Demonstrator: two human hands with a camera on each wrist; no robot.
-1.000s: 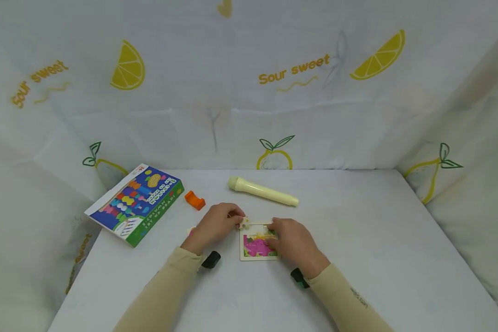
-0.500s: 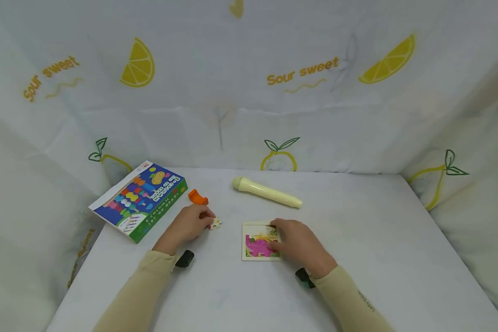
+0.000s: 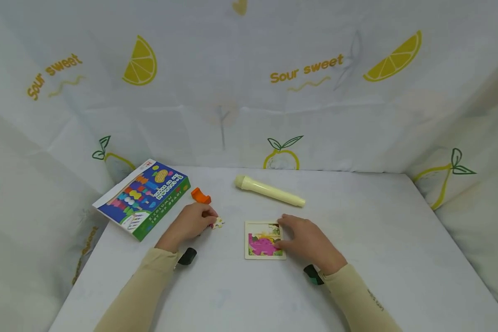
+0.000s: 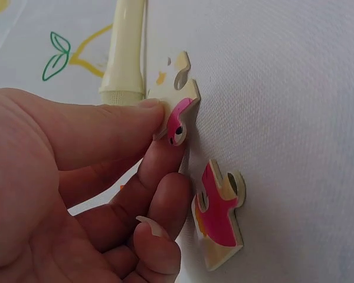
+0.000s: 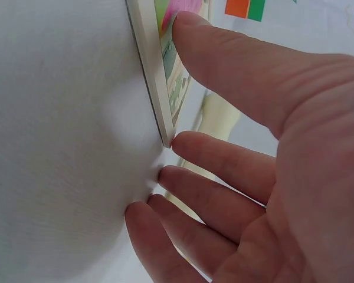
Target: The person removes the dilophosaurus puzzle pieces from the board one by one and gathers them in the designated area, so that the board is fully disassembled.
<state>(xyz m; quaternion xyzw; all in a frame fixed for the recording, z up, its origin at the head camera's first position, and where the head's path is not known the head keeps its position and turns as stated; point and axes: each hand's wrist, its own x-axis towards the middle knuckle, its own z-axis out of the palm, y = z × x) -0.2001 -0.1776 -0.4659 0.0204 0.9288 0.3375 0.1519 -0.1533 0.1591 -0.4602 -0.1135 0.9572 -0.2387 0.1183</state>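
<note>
My left hand [image 3: 189, 224] pinches a cream jigsaw piece [image 4: 180, 106] with a pink patch and an eye between thumb and fingertips, low over the table. Just beside the curled fingers lies a second, pink and cream jigsaw piece [image 4: 218, 215], flat on the table. In the head view the square wooden puzzle tray [image 3: 246, 240] lies in front of me, partly filled with a pink animal picture; its upper left part is pale. My right hand [image 3: 311, 240] rests at the tray's right side, thumb on the picture, index fingertip at a corner, other fingers loosely extended onto the table.
A pale yellow microphone-shaped toy [image 3: 269, 190] lies behind the tray. An orange curved block [image 3: 201, 196] sits beyond my left hand. To the left is a colourful bead-game box [image 3: 143, 198]. A lemon-printed cloth [image 3: 240, 92] hangs behind the table.
My left hand has drawn away leftward from the tray's upper left corner, carrying the cream jigsaw piece. The right hand stays at the tray's right side.
</note>
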